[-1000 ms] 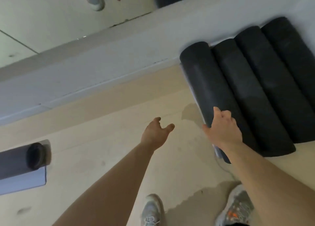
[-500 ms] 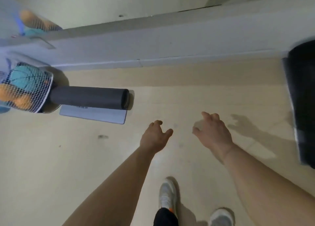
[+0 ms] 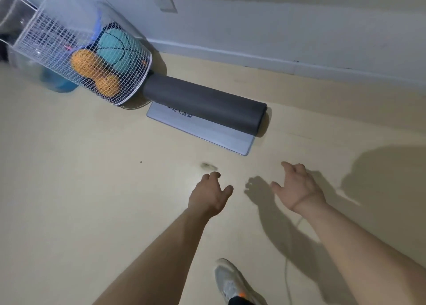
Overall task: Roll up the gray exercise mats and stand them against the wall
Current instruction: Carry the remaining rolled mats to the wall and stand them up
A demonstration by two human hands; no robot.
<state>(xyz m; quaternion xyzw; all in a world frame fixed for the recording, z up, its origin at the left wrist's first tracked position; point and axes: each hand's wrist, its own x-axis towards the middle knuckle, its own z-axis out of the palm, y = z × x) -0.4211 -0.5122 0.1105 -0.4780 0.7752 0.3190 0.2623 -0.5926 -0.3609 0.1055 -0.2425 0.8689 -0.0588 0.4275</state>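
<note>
Gray mat roll (image 3: 204,104) lies flat — axis slanting from wire basket (image 3: 49,36) down-right.

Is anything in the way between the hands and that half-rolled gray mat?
Nothing visible: only beige floor lies between the left hand, the right hand and the half-rolled gray exercise mat.

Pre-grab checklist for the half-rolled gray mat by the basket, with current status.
1. Left hand free: ok, open, holding nothing.
2. Right hand free: ok, open, holding nothing.
3. Gray mat fully rolled: not ok, a flat tail lies unrolled on the floor.
4. Hands on the mat: not ok, both hover short of it.
5. Roll's end clear of the wire basket: cannot tell, the basket overlaps it in view.
</note>
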